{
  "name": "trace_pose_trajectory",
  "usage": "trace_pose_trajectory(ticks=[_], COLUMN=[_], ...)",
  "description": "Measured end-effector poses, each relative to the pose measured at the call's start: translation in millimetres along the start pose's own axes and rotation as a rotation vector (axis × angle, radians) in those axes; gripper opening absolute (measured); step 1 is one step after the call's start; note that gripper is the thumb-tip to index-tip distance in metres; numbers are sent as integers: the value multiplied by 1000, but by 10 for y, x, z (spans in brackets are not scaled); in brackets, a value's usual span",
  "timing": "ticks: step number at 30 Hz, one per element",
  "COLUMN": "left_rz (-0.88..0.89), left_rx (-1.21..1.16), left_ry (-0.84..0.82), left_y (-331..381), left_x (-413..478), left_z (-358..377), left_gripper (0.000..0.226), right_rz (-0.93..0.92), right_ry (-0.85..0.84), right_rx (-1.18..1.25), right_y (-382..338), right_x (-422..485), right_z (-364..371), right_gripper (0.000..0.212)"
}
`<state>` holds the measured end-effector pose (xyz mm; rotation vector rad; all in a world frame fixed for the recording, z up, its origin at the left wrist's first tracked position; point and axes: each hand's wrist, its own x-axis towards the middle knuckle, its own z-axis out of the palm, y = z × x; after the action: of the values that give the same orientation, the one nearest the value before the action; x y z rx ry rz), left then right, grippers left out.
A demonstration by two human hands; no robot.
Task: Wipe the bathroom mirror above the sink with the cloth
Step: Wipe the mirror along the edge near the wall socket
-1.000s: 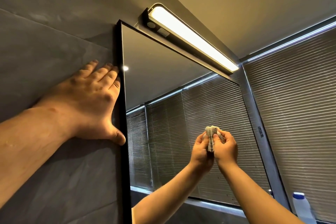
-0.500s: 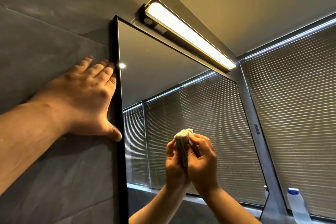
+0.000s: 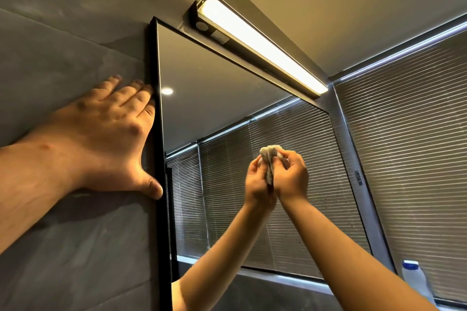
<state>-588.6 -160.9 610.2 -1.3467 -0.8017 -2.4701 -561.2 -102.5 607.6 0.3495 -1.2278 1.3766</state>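
Crumpled cloth pinched by right-hand fingers against mirror; left hand flat, fingers together, beside frame.

A lit bar lamp is mounted on the grey wall. Right of the lamp hang closed slatted blinds; below them stands a blue-capped white bottle.
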Motion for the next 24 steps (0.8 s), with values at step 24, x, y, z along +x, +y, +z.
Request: trace_pose_trajectory(ticks=[24], left_rz=[-35], left_rx=[-151], left_ry=[-41], left_y=[86], left_x=[-900], left_z=[-425], left_gripper=[32], right_rz=[-139], right_ry=[-111], right_rx=[235], right_y=[-22], right_x=[-996], right_z=[-316], right_gripper=[34])
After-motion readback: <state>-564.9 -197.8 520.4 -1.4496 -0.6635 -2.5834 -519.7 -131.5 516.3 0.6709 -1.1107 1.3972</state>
